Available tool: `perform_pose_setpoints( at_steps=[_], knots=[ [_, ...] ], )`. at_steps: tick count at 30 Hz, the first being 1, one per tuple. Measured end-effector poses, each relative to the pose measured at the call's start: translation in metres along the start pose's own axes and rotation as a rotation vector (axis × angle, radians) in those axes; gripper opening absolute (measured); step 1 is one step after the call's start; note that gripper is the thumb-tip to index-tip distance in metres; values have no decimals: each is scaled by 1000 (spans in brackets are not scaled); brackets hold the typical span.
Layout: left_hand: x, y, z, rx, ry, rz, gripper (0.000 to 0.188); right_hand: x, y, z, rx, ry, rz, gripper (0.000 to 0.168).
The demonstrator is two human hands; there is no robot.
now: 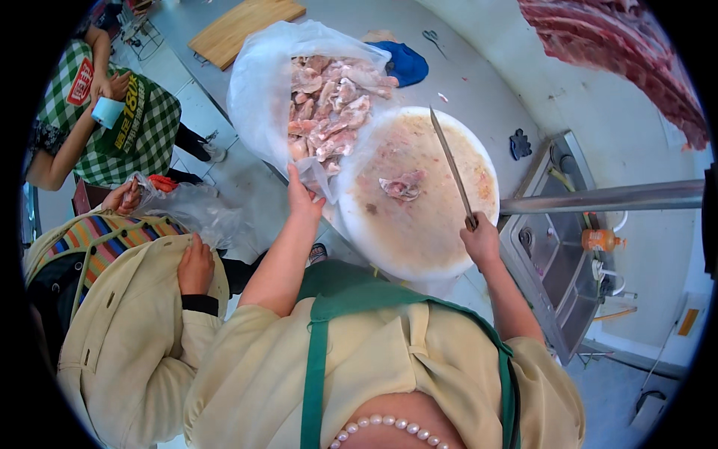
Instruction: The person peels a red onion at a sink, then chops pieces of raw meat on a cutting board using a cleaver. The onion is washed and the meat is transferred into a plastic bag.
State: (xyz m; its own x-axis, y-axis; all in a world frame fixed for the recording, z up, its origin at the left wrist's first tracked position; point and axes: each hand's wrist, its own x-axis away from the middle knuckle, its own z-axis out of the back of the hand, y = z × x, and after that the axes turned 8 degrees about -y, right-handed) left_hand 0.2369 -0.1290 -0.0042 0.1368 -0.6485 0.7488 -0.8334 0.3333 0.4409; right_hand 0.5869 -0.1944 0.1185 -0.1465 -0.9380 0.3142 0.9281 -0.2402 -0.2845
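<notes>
My right hand (482, 240) grips the handle of a cleaver or large knife (452, 160). Its blade is seen nearly edge-on and points away from me over the round white chopping block (423, 247). One small piece of raw meat (403, 186) lies near the middle of the stained block. At the block's left, my left hand (303, 195) pinches the near edge of a large translucent plastic bag (255, 78). Many pale raw poultry pieces (331, 106) show through the bag's wide mouth, which lies against the block's upper left rim.
A wooden board (247, 28), blue cloth (406, 63) and scissors (435, 40) lie on the metal counter (471, 84). Raw ribs (611, 62) hang upper right, above a metal rail (606, 196) and sink (561, 264). Two people stand left, one holding a clear bag (196, 205).
</notes>
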Motion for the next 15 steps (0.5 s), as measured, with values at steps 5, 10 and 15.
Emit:
perform_pose_setpoints(
  at_steps=[5, 10, 15],
  knots=[
    [20, 1, -29, 167, -7, 32, 69, 39, 72, -21, -51, 50, -262, 33],
    [-32, 13, -18, 313, -491, -192, 63, 35, 105, -24, -65, 39, -362, 35],
    [16, -19, -29, 107, -247, -205, 69, 36, 123, -32, -266, 100, -265, 32]
  ],
)
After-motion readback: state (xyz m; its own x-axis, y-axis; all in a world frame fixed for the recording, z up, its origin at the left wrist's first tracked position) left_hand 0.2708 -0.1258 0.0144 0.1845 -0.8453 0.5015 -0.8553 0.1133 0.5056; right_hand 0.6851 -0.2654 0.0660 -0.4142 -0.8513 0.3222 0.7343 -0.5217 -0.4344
